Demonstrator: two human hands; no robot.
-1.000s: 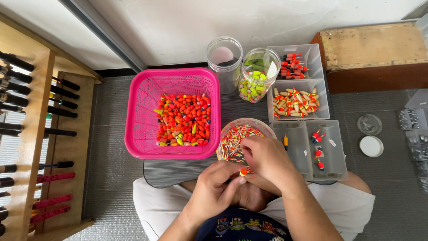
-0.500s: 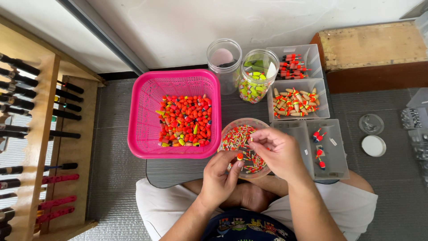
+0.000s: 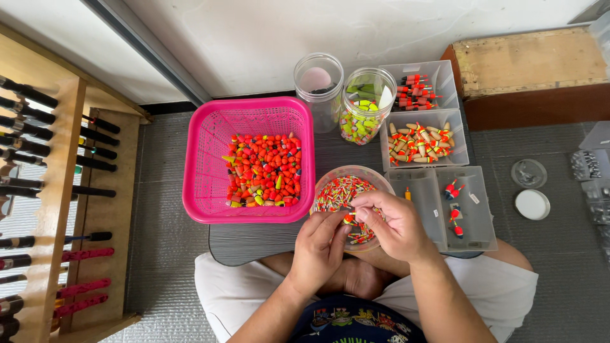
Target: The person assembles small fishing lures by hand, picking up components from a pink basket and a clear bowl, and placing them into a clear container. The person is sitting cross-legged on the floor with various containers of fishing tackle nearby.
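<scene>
A square pink plastic basket (image 3: 210,159) of orange beads sits at the grey mat's left edge; beside it, over a round clear bowl (image 3: 381,179) of striped pieces, the left hand (image 3: 321,251) and right hand (image 3: 397,225) together pinch one small orange float piece (image 3: 348,218).

Bright, even, soft-shadowed daylight; sharp, slight edge distortion.
</scene>
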